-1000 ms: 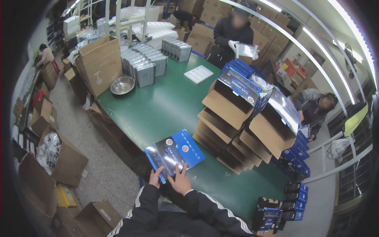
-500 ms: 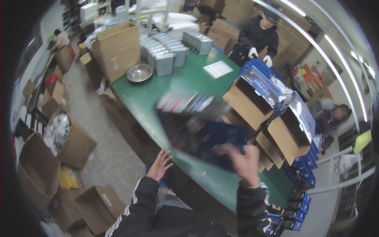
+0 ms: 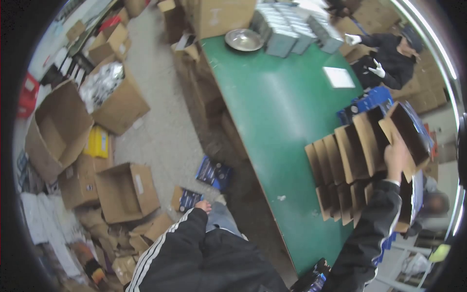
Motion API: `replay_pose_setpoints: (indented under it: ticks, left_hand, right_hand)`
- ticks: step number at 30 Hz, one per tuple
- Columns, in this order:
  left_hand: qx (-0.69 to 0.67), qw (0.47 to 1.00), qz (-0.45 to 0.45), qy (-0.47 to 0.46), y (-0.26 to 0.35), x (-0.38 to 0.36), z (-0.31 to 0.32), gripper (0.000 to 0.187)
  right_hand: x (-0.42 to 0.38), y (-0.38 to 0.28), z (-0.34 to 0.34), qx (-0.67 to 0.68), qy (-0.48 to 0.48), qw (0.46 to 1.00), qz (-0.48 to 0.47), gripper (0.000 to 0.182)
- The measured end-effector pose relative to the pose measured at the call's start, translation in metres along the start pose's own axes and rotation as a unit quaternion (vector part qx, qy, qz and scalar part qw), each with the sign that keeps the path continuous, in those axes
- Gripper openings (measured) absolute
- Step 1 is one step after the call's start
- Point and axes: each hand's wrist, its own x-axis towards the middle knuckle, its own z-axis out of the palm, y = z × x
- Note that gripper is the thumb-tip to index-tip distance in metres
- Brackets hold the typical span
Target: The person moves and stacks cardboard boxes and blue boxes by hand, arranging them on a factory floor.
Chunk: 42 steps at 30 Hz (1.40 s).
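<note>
My right hand (image 3: 396, 158) grips the edge of an open cardboard box (image 3: 406, 131) with a printed blue outside, at the right of the green table (image 3: 272, 117). This box stands at the end of two rows of similar open boxes (image 3: 343, 153), their brown insides facing me. My left hand (image 3: 204, 207) hangs low beside my leg, its fingers loosely apart and only partly visible, with nothing in it. Close by, a blue printed box (image 3: 189, 199) lies low down, and another blue box (image 3: 214, 173) is on the floor near the table.
A metal bowl (image 3: 243, 40), rows of grey packs (image 3: 281, 39) and a white sheet (image 3: 339, 77) lie on the table. A co-worker in white gloves (image 3: 389, 58) stands at its far side. Large open cartons (image 3: 127, 192) crowd the floor at left.
The view has swung down and left. The blurred dark box with striped contents before my right hand is no longer seen there. That hand has reached right to a cardboard box; my left hand has dropped.
</note>
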Motion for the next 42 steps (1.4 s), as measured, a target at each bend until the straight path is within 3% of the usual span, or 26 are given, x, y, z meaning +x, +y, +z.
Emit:
replay_pose_setpoints:
  ticks: [3, 6, 9, 11, 12, 14, 16, 18, 21, 24, 27, 30, 32, 33, 36, 38, 39, 42]
  left_hand:
    - [0.029, 0.999, -0.02, 0.0, -0.014, -0.012, -0.019, 0.03]
    - [0.049, 0.998, -0.024, 0.021, -0.033, 0.001, -0.039, 0.024]
    - [-0.026, 0.998, -0.032, 0.038, -0.071, 0.055, -0.058, 0.014]
    - [0.08, 0.99, 0.036, 0.107, -0.105, 0.087, -0.068, 0.017]
    - [0.106, 0.985, 0.045, 0.127, -0.112, 0.101, -0.072, 0.017]
    - [0.268, 0.953, 0.057, 0.132, -0.111, 0.124, -0.084, 0.025]
    - [0.339, 0.929, 0.062, 0.136, -0.112, 0.156, -0.102, 0.032]
    - [0.385, 0.91, 0.078, 0.136, -0.114, 0.19, -0.122, 0.042]
    - [0.33, 0.904, 0.212, 0.169, -0.087, 0.251, -0.148, 0.048]
    - [0.393, 0.874, 0.183, 0.219, -0.093, 0.324, -0.166, 0.057]
    - [0.303, 0.938, 0.072, 0.155, -0.085, 0.352, -0.163, 0.064]
    - [0.258, 0.965, 0.054, -0.003, -0.098, 0.365, -0.155, 0.048]
    - [0.269, 0.962, 0.012, -0.041, -0.083, 0.328, -0.136, 0.028]
    - [0.27, 0.961, 0.014, -0.06, -0.074, 0.315, -0.129, 0.026]
    - [0.28, 0.955, 0.094, -0.007, -0.064, 0.262, -0.122, 0.03]
    - [0.276, 0.956, 0.018, 0.102, -0.05, 0.222, -0.121, 0.06]
    - [0.264, 0.959, 0.017, 0.1, -0.051, 0.208, -0.122, 0.068]
    - [0.103, 0.968, 0.146, 0.178, -0.024, 0.171, -0.12, 0.018]
  right_hand:
    - [0.0, -0.003, -0.007, -0.063, -0.02, 0.992, -0.103, 0.04]
    - [-0.034, -0.066, -0.038, 0.003, 0.103, 0.984, -0.143, 0.045]
    - [-0.116, -0.175, -0.042, 0.258, 0.104, 0.951, -0.134, 0.034]
    - [-0.172, -0.235, -0.003, 0.415, -0.045, 0.89, -0.187, 0.026]
    - [-0.201, -0.263, 0.034, 0.451, -0.09, 0.865, -0.199, 0.026]
    - [-0.269, -0.313, 0.141, 0.517, -0.315, 0.783, -0.141, 0.019]
    - [-0.36, -0.338, 0.295, 0.514, -0.45, 0.728, -0.057, 0.021]
    - [-0.472, -0.331, 0.414, 0.482, -0.55, 0.681, 0.046, 0.026]
    - [-0.529, -0.3, 0.5, 0.289, -0.678, 0.676, 0.011, 0.037]
    - [-0.588, -0.282, 0.608, 0.421, -0.647, 0.605, 0.194, 0.036]
    - [-0.586, -0.321, 0.663, 0.368, -0.639, 0.627, 0.252, 0.073]
    - [-0.574, -0.378, 0.711, 0.359, -0.581, 0.662, 0.31, 0.107]
    - [-0.587, -0.395, 0.758, 0.447, -0.58, 0.591, 0.337, 0.07]
    - [-0.585, -0.408, 0.766, 0.474, -0.568, 0.581, 0.34, 0.061]
    - [-0.566, -0.436, 0.709, 0.465, -0.514, 0.606, 0.39, 0.06]
    - [-0.542, -0.457, 0.611, 0.488, -0.479, 0.676, 0.277, 0.035]
    - [-0.523, -0.456, 0.565, 0.487, -0.443, 0.714, 0.238, 0.031]
    - [-0.419, -0.447, 0.408, 0.513, -0.408, 0.746, 0.117, 0.032]
